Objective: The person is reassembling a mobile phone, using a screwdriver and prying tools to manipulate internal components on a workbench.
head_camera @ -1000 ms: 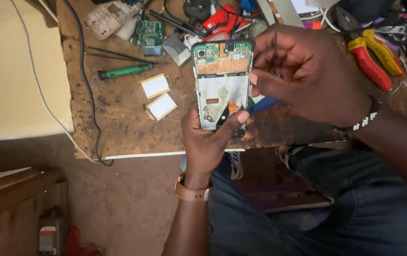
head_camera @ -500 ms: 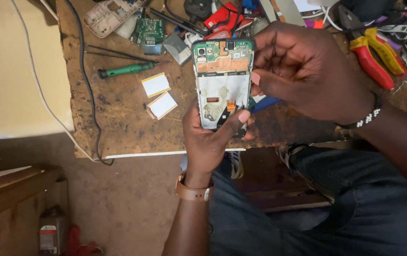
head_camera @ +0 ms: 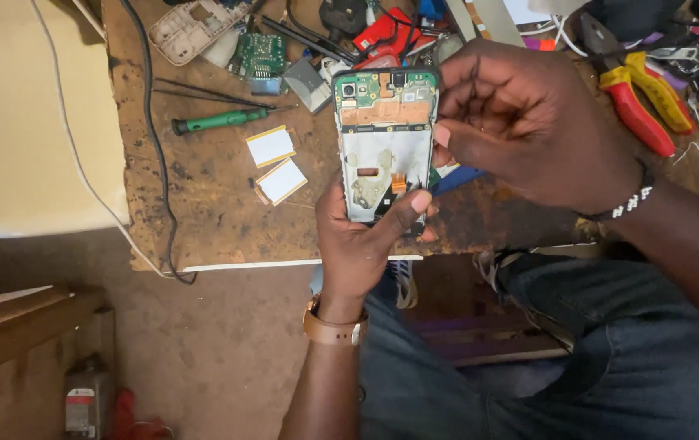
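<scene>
An opened phone (head_camera: 385, 147) is gripped from below in the left hand (head_camera: 361, 236), thumb pressed across its lower end, while the right hand (head_camera: 529, 122) is curled against its upper right edge with fingertips pinched on the frame; it is held upright above the near edge of a worn wooden workbench (head_camera: 211, 212). In this head view the back cover is already off, the green circuit board is exposed at the top, and the lower bay is seen bare apart from a small orange ribbon, so reassembly appears not yet done. No container is seen in use: a green screwdriver (head_camera: 219, 121), two white pads (head_camera: 276, 163), red-and-yellow pliers (head_camera: 643, 102) and a loose white phone shell (head_camera: 190, 31) are left lying on the bench.

Bare worktop (head_camera: 202, 220) left of white pads (head_camera: 271, 147)
</scene>
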